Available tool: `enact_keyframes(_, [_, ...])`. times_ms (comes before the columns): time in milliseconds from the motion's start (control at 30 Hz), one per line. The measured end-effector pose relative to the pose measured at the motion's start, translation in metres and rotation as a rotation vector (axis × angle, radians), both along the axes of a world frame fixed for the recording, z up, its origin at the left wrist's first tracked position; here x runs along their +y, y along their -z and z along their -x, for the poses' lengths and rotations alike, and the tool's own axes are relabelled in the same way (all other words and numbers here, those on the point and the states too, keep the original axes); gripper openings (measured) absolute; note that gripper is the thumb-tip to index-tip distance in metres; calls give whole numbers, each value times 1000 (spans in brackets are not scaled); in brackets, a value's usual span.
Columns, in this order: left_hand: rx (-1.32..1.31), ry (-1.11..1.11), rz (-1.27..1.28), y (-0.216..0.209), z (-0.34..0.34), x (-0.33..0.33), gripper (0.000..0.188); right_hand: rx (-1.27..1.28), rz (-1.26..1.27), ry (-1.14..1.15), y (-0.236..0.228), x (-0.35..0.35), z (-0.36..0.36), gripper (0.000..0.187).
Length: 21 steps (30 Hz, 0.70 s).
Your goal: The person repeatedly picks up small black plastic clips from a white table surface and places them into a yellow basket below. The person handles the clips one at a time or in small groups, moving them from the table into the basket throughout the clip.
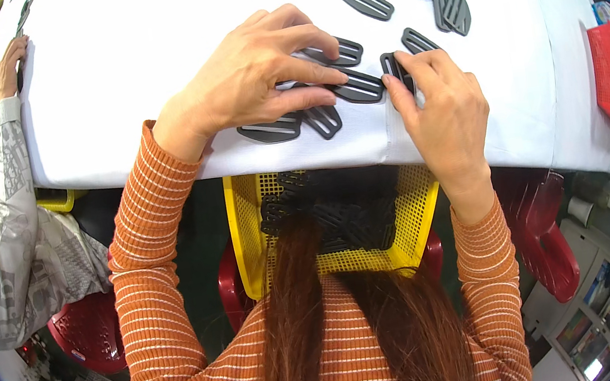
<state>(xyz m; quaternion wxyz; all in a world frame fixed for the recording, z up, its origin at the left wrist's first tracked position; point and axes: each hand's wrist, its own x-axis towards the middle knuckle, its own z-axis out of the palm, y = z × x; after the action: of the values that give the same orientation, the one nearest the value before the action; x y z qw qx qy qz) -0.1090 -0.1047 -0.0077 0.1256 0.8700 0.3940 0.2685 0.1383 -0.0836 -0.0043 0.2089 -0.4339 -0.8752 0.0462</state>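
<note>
My left hand [257, 72] lies flat over several black plastic slide buckles [322, 119] on the white table [129, 51], fingers spread and pressing on them. My right hand [445, 108] rests at the table's near edge, its fingertips pinching one black buckle [391, 67]. More black buckles [442, 3] lie scattered at the far right, one of them [366, 1] apart from the rest. A yellow mesh basket [248, 230] holding several black buckles sits on my lap below the table edge.
Another person in a grey patterned sleeve [10, 201] sits at the left, a hand [10, 64] on the table. Red stools [545, 235] stand under the table. A red tray [608, 70] sits at the right edge.
</note>
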Motion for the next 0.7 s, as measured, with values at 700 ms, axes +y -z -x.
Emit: enact_keyframes(700, [-119,-338,-179,-13,33,3,16,90,-241,-139,14,44,-37,19])
